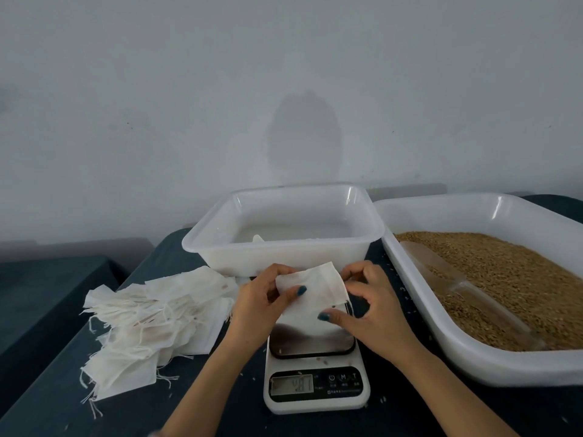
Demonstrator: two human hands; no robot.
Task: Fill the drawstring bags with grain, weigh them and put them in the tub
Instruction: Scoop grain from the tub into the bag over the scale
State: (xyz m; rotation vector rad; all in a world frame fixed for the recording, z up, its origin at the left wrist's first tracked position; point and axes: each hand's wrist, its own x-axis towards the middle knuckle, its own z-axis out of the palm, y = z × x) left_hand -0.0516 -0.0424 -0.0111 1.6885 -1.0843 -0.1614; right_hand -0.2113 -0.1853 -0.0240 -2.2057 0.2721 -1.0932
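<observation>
We are working at a tabletop (pixel 410 411) with the big tray (pixel 473 369) of grain (pixel 511 279) on the right. The tub (pixel 284 258) is standing behind the scale (pixel 315 398), and the pile of empty bags (pixel 151 316) is lying to the left. We are holding one drawstring bag (pixel 315 287) just above the scale's platter. Our left hand (pixel 255 307) is pinching its left side and our right hand (pixel 375 310) its right edge. It is looking thin, limp and nearly weightless, so we are judging the hemmed mouth the surest hold. On the scale we are reading "M" and "T"; the display digits are too blurred.
</observation>
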